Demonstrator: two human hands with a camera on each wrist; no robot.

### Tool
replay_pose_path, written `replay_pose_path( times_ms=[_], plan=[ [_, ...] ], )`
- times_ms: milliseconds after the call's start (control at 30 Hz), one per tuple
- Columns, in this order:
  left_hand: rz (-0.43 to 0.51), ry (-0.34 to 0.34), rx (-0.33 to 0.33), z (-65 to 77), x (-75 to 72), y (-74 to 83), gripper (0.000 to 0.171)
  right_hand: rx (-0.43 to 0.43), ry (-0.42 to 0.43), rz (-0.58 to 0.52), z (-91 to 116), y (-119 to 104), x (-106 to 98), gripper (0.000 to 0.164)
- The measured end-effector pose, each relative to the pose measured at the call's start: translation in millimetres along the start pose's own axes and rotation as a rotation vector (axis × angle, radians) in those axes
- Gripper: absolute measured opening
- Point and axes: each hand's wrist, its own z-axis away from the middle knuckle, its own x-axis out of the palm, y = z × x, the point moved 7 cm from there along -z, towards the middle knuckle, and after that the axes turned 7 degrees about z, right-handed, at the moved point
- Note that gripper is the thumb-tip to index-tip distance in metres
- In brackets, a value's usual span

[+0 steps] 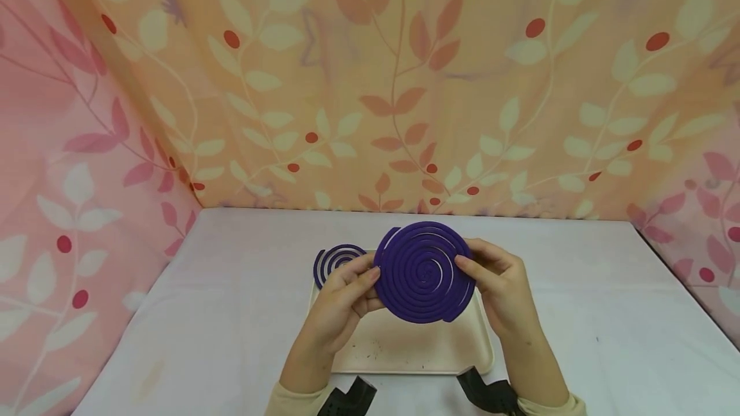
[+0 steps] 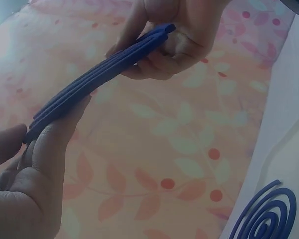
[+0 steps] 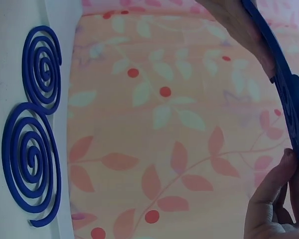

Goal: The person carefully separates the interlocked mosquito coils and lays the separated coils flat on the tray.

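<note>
Holding it by opposite rims in the head view: left hand (image 1: pixel 347 291) and right hand (image 1: pixel 502 284) pinch a flat, tightly wound purple spiral disc (image 1: pixel 424 273) above a cream rectangular tray (image 1: pixel 405 352), white-covered table (image 1: pixel 584 313) stretching past the tray's left and right edges. Left wrist view: disc's edge-on, slightly bowed. Right wrist view: two loose blue-purple spirals (image 3: pixel 34 162) touch near the tray's far edge.

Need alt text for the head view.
A left hand and right hand hold a tightly wound purple disc over a cream tray on a white table; a looser purple spiral shows partly behind the left hand.
</note>
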Motion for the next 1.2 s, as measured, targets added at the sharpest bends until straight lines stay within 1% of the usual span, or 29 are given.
replay_pose_path(
  times_ms=[133, 233, 333, 433, 600, 800, 1067, 1133, 1200],
  plan=[
    [-0.032, 0.101, -0.015, -0.4, -8.5, 0.2, 0.027, 0.013, 0.013, 0.046, -2.1, 4.0, 1.3, 0.032],
    [-0.054, 0.145, -0.025, -0.8, -12.0, 1.2, 0.033, -0.005, 0.007, 0.069, -4.4, 4.1, 2.8, 0.03],
    [-0.066, 0.144, -0.021, -1.7, -12.2, 2.7, 0.035, -0.039, -0.005, 0.076, -6.3, 2.4, 4.1, 0.028],
    [-0.07, 0.134, -0.011, -2.3, -12.0, 3.8, 0.037, -0.063, 0.001, 0.088, -7.4, 0.7, 4.3, 0.027],
    [-0.077, 0.14, 0.0, -2.5, -13.1, 5.3, 0.039, -0.08, 0.016, 0.109, -7.6, -2.0, 4.5, 0.027],
    [-0.12, 0.161, -0.001, -1.7, -15.3, 7.3, 0.039, -0.057, 0.032, 0.167, -6.3, -2.2, 5.4, 0.026],
    [-0.203, 0.219, -0.044, 2.6, -19.5, 6.0, 0.038, 0.005, 0.053, 0.214, -1.7, 2.0, 4.4, 0.026],
    [-0.214, 0.232, -0.047, 3.9, -20.1, 5.3, 0.038, 0.008, 0.051, 0.221, -0.2, 3.1, 4.1, 0.026],
    [-0.22, 0.241, -0.049, 4.8, -20.3, 4.2, 0.038, -0.008, 0.042, 0.211, 1.6, 3.3, 3.8, 0.023]
  ],
)
